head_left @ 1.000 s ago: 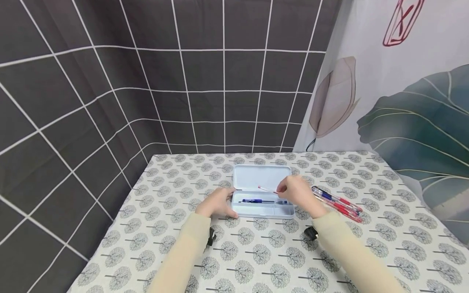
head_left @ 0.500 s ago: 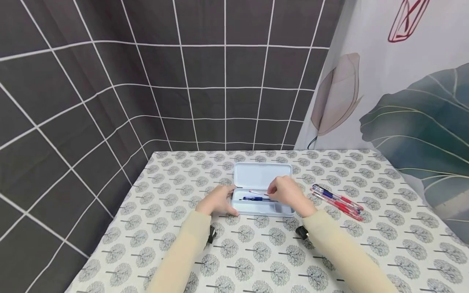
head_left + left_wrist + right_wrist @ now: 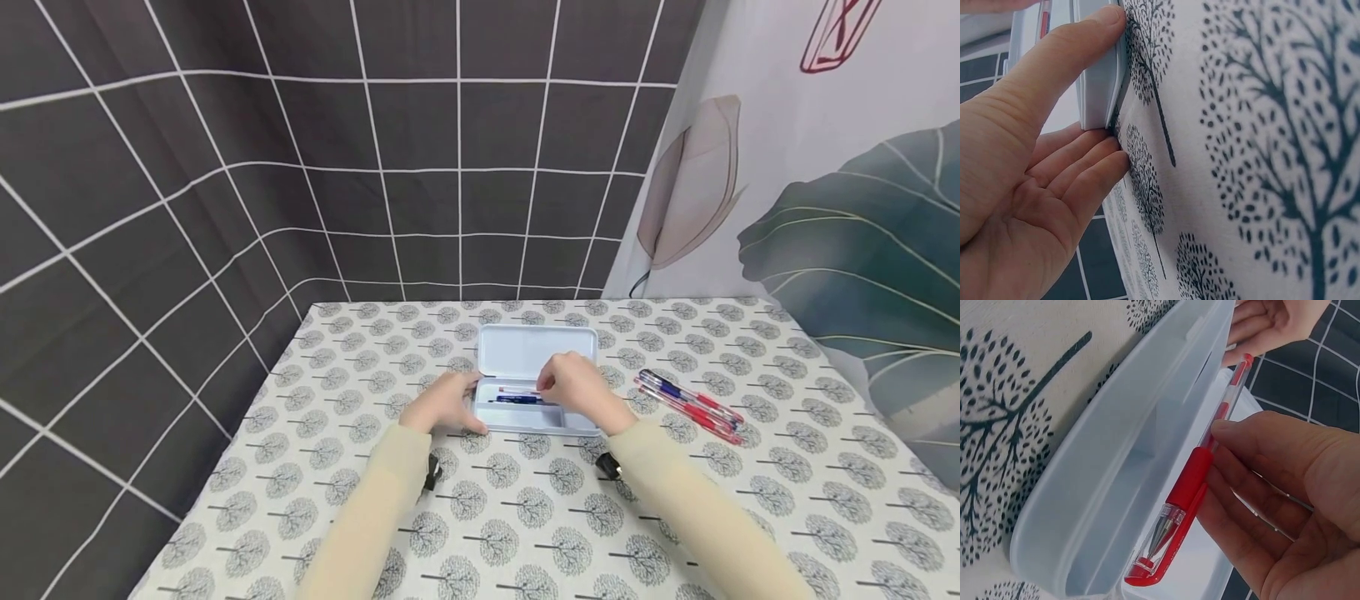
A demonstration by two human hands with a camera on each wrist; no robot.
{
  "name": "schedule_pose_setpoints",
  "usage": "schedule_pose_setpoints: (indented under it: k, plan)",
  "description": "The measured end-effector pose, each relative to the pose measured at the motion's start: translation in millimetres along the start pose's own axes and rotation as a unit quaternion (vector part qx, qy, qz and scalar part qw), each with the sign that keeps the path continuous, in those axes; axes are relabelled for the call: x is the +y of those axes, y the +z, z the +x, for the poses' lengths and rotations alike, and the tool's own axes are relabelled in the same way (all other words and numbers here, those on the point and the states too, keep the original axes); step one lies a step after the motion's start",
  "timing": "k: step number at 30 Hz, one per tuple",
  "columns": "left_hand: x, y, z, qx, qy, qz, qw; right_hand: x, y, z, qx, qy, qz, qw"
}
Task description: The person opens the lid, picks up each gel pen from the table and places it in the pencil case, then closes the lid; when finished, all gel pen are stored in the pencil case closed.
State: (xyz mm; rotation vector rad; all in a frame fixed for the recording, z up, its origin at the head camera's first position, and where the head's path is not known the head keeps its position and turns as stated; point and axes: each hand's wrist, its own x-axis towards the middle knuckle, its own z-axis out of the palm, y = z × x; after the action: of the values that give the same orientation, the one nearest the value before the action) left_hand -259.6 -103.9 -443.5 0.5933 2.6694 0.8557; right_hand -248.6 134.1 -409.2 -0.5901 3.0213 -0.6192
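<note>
A pale blue pencil case (image 3: 525, 430) lies open on the table, its lid (image 3: 517, 348) tipped back. My left hand (image 3: 444, 402) grips the left end, thumb along the near corner and fingers at the far side, as the left wrist view shows on the case wall (image 3: 1099, 94). A blue pen (image 3: 517, 399) lies in the long back compartment, partly hidden by my right hand (image 3: 573, 387). Between thumb and fingers, that hand pinches a red capped gel pen (image 3: 1190, 478) by its clear barrel. The red pen is above the case, roughly parallel to the blue one.
Several red and blue pens (image 3: 690, 405) lie in a loose bunch to the right of the case. The table (image 3: 495, 542) has a tree-print cloth. A dark gridded curtain (image 3: 420, 200) hangs behind, with a leaf-print curtain (image 3: 847, 250) on the right.
My right hand has moved left over the case with the red pen, bringing it close beside the blue pen. My left hand stays on the case's left end. The head view has tilted down slightly.
</note>
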Motion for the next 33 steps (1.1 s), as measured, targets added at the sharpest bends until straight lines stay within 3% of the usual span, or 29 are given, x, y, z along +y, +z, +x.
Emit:
schedule_pose_setpoints:
  k: [11,33]
  plan:
    - [1.4,0.6,1.4,0.001,0.001,-0.002,1.0,-2.1,4.8,1.4,-0.008,0.001,-0.016,0.9998]
    - [0.6,3.6,0.9,0.005,-0.005,0.0,1.0,0.9,8.1,-3.5,-0.019,0.006,0.01,0.9998]
